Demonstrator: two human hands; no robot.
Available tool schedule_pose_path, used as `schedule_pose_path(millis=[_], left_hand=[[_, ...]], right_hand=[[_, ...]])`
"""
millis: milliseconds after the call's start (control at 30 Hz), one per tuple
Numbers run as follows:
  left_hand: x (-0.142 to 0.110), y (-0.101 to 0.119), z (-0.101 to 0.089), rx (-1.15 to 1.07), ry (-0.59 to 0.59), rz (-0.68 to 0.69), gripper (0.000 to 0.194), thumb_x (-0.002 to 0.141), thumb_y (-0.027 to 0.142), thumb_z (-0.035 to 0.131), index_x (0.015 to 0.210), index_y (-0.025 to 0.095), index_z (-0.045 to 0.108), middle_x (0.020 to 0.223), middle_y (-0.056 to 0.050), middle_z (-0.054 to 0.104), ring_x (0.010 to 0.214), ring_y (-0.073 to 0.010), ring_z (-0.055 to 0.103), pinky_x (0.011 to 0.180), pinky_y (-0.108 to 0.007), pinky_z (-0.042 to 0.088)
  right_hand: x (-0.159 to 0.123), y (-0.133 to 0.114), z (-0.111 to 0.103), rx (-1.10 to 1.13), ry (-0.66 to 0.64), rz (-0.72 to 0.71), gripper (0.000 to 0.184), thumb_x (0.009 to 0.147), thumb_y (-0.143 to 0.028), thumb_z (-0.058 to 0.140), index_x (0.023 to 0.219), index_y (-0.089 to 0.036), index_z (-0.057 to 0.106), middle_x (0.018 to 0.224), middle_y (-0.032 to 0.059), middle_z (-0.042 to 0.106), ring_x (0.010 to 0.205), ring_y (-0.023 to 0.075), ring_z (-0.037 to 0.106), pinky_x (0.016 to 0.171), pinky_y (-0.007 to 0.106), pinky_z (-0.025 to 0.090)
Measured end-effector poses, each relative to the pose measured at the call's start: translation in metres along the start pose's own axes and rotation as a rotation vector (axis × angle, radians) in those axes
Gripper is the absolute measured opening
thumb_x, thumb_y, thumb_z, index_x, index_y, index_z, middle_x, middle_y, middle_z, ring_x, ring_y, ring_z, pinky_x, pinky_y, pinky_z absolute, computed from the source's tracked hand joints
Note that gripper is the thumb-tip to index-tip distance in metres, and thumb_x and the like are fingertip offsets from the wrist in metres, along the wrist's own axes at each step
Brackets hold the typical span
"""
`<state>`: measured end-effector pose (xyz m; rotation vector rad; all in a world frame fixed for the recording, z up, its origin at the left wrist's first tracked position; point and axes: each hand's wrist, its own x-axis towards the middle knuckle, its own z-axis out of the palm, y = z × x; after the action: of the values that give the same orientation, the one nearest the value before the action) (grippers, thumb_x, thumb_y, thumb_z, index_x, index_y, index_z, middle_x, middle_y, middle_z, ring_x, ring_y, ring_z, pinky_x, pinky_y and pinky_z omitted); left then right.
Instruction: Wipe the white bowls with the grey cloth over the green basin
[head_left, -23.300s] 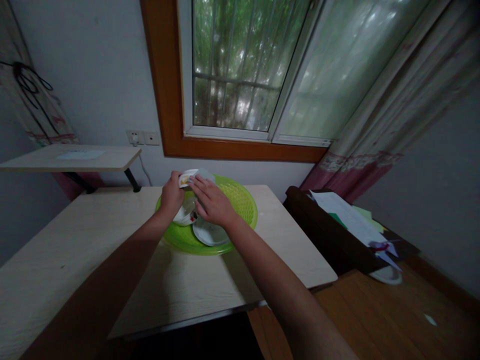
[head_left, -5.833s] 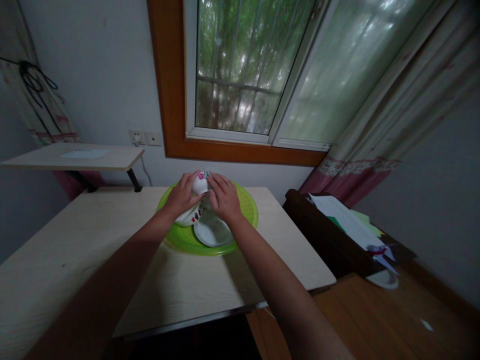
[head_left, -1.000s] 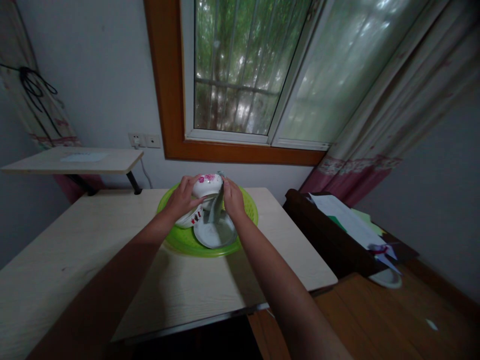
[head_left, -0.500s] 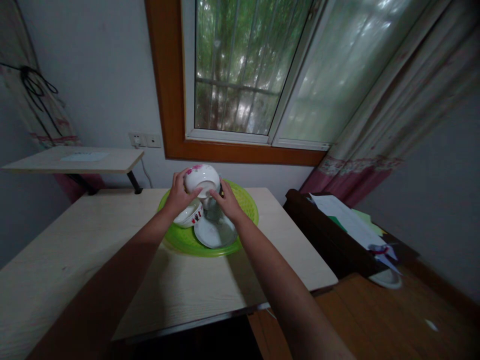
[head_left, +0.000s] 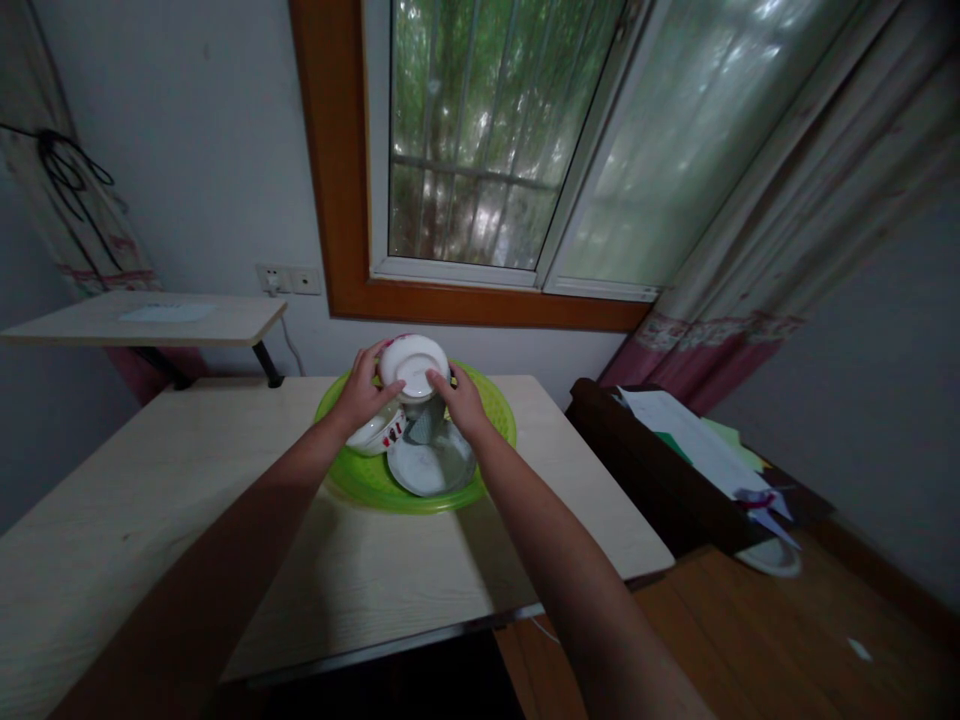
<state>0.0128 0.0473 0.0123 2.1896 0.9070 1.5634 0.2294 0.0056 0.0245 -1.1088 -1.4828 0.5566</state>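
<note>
Both my hands grip a white bowl [head_left: 414, 366] over the green basket, its round base turned up toward me. My left hand [head_left: 365, 392] has its left side, thumb on the base. On the opposite side, my right hand [head_left: 459, 398] closes round it, thumb also on the base. Below, inside the green basket [head_left: 360, 485], sit a second white bowl [head_left: 375, 432] with red and black marks and a pale plate [head_left: 431, 465]. A greyish cup-like thing [head_left: 426, 420] stands partly hidden under the held bowl.
The basket rests on a pale wooden table [head_left: 390, 570]. A raised shelf [head_left: 150, 325] stands at the back left. Behind are a wall socket [head_left: 289, 280] and a barred window [head_left: 480, 150]. Right of the table, papers [head_left: 690, 440] lie on a dark brown piece of furniture [head_left: 622, 470].
The held bowl has tipped so its base faces me more fully, and it has shifted slightly right. Both hands have moved with it; the dishes in the basket stay put.
</note>
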Motion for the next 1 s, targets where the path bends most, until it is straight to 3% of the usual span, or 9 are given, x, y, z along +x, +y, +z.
schedule_pose_path(millis=[133,233,367,567,867,1000], left_hand=[[-0.003,0.005,0.001,0.051,-0.053,0.002,0.094,0.075,0.045,0.081,0.155,0.024,0.036,0.144,-0.016,0.045,0.135,-0.0319,0.051,0.103,-0.046,0.053],[-0.002,0.01,0.002,0.133,-0.085,0.023,0.103,0.071,0.042,0.084,0.157,0.028,0.03,0.15,-0.014,0.039,0.143,-0.0334,0.042,0.113,-0.051,0.046],[-0.002,0.014,0.001,0.192,-0.113,0.108,0.108,0.069,0.043,0.087,0.158,0.03,0.027,0.158,-0.015,0.029,0.151,-0.0346,0.032,0.124,-0.055,0.032],[-0.003,0.017,0.001,0.216,-0.16,0.164,0.107,0.068,0.042,0.089,0.157,0.033,0.028,0.162,-0.016,0.022,0.154,-0.0357,0.026,0.124,-0.059,0.029],[-0.002,0.015,0.003,0.169,-0.102,0.094,0.112,0.063,0.041,0.091,0.156,0.028,0.03,0.158,-0.017,0.032,0.151,-0.0355,0.033,0.123,-0.057,0.031],[-0.001,0.005,0.007,-0.019,-0.073,-0.06,0.114,0.061,0.045,0.091,0.156,0.024,0.03,0.157,-0.02,0.038,0.14,-0.035,0.048,0.114,-0.054,0.044]], right_hand=[[-0.001,0.0,-0.001,0.026,-0.004,0.027,0.05,0.091,-0.058,0.063,0.12,-0.019,0.07,0.12,0.0089,0.074,0.109,0.0256,0.067,0.101,0.042,0.05],[-0.001,0.0,-0.001,0.028,0.007,0.057,0.051,0.09,-0.059,0.063,0.12,-0.018,0.07,0.12,0.0091,0.074,0.109,0.0254,0.068,0.102,0.042,0.05],[0.0,0.002,-0.001,0.02,0.009,0.064,0.051,0.089,-0.059,0.064,0.119,-0.018,0.071,0.119,0.0093,0.074,0.109,0.0252,0.068,0.101,0.041,0.05],[0.001,0.006,0.0,-0.008,0.007,0.022,0.05,0.089,-0.059,0.063,0.12,-0.02,0.071,0.118,0.0076,0.074,0.107,0.0242,0.068,0.099,0.042,0.052],[0.001,0.007,0.0,0.013,0.033,-0.015,0.046,0.091,-0.056,0.064,0.119,-0.021,0.072,0.115,0.0076,0.076,0.109,0.0258,0.068,0.102,0.042,0.051],[0.001,0.008,0.0,0.004,0.028,0.013,0.048,0.091,-0.057,0.063,0.12,-0.02,0.07,0.118,0.0085,0.074,0.109,0.025,0.068,0.101,0.041,0.051]])
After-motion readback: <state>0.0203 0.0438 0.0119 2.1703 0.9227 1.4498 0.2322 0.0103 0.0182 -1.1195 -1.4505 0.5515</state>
